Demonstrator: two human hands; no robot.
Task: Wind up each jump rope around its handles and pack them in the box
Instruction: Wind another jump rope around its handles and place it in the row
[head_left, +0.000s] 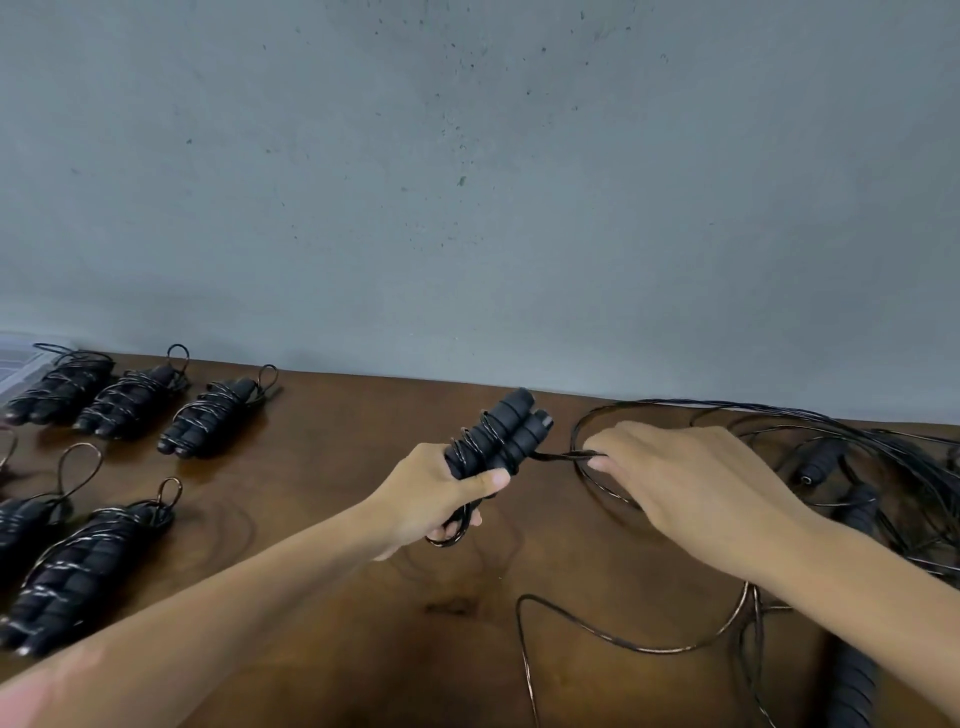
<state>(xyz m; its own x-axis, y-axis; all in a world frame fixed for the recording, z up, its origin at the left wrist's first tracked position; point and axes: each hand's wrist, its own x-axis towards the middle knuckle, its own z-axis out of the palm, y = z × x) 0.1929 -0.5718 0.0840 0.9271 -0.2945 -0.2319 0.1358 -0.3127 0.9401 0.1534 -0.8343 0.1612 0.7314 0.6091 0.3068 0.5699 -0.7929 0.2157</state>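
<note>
The left hand (441, 499) has its grip closed around paired black handles (498, 436) above the brown surface (363, 623); the right hand (691, 483) pinches the rope (556, 456) beside them. No writing is legible.

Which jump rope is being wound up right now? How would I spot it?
Look at the brown table, near its middle. Wound bundles lie at the left and loose ropes at the right; between them the left hand grips a pair of handles. It is the only bundle lifted up, and its cord runs to the right hand.
</note>
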